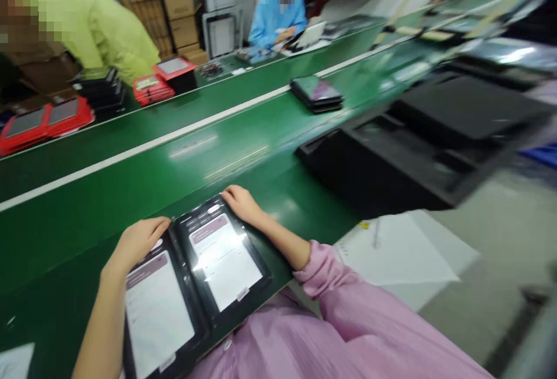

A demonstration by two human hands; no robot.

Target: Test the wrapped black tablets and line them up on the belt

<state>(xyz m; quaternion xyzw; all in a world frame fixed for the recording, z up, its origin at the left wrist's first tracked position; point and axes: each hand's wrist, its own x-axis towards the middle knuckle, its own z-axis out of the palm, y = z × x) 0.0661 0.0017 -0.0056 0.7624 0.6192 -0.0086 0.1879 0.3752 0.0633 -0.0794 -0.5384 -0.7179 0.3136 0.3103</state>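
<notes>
Two black-framed tablets lie side by side at the front edge of the green bench, screens lit with mostly white pages. My left hand (139,242) grips the top edge of the left tablet (159,309), its fingers closed near the upper corner and covering part of the screen. At the upper right corner of the right tablet (226,263), my right hand (242,204) is closed over the edge, fingertips partly hidden behind it. A small pale tab shows at the bottom of each tablet.
A green conveyor (195,147) with a white line runs behind. On it sits a small stack of tablets (317,93). A large black tray (391,158) stands right, above white sheets (404,251). Red-cased stacks (152,89) line the far side, where two people work.
</notes>
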